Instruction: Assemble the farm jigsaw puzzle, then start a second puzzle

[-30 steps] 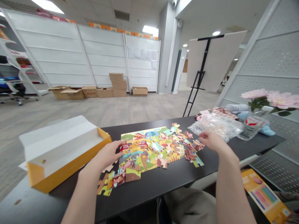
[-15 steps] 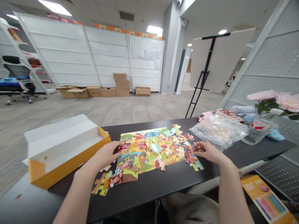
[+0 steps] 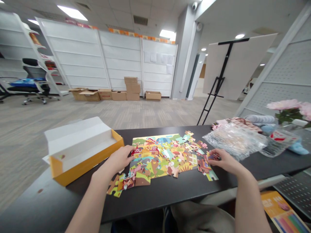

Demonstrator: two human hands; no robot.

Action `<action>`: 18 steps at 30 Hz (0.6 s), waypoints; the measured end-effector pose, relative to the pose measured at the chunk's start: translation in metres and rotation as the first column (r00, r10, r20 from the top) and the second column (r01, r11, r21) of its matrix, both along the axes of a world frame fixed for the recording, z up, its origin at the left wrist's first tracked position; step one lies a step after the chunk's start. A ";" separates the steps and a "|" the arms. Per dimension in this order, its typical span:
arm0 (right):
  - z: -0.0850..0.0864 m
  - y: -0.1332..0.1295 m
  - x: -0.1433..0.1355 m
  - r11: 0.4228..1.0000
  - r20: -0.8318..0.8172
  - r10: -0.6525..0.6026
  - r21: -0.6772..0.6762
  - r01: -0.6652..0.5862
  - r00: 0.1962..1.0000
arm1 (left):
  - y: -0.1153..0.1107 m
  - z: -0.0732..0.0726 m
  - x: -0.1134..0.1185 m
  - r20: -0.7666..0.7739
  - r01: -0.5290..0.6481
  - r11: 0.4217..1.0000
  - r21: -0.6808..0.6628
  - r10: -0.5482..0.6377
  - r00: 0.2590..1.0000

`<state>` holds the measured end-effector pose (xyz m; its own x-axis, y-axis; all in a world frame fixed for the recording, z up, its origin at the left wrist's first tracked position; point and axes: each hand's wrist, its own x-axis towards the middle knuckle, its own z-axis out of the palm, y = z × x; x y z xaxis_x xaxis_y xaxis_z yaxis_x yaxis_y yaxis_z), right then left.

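Observation:
A colourful farm-scene jigsaw puzzle (image 3: 165, 155) lies partly joined on the black table (image 3: 170, 194). My left hand (image 3: 121, 158) rests at the puzzle's left edge beside a red barn picture, thumb and fingers apart. On the right, my right hand (image 3: 224, 160) has its fingertips closed on a dark puzzle piece (image 3: 214, 157), which they partly cover. Loose pieces (image 3: 204, 165) lie just left of that hand, some overlapping. Another cluster of loose pieces (image 3: 121, 183) sits at the puzzle's lower left, near my left forearm.
An open yellow box (image 3: 87, 165) with a white inside stands at the left. Clear plastic bags (image 3: 235, 139), folded cloths (image 3: 259, 119) and pink flowers (image 3: 284, 105) are at the right. A yellow package (image 3: 282, 207) lies lower right. Beyond the table stands an easel (image 3: 216, 87).
The view has swung slightly left, so everything sits further right in the picture. Both hands keep nearly the same places at the puzzle's two sides.

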<state>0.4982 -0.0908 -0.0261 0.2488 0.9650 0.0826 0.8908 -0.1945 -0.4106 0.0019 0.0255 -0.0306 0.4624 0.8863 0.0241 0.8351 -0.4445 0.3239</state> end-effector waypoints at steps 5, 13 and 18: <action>0.009 -0.002 -0.006 0.997 -0.422 0.075 0.019 -0.074 0.903 | -0.007 0.004 0.004 -0.013 -0.018 1.000 0.005 0.018 1.000; 0.041 0.029 -0.077 0.924 -0.367 0.096 0.379 0.055 0.925 | -0.016 0.014 0.010 -0.019 -0.043 0.999 -0.015 0.042 0.999; 0.039 0.074 -0.170 0.921 -0.525 0.371 0.311 -0.232 0.766 | -0.019 0.017 0.014 -0.050 -0.062 0.998 0.005 0.062 0.997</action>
<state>0.3278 -0.0172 0.0128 0.0161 0.9718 0.2354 0.4815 0.1988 -0.8536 0.0159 0.0063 -0.0139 0.4069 0.9135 0.0056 0.8764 -0.3921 0.2797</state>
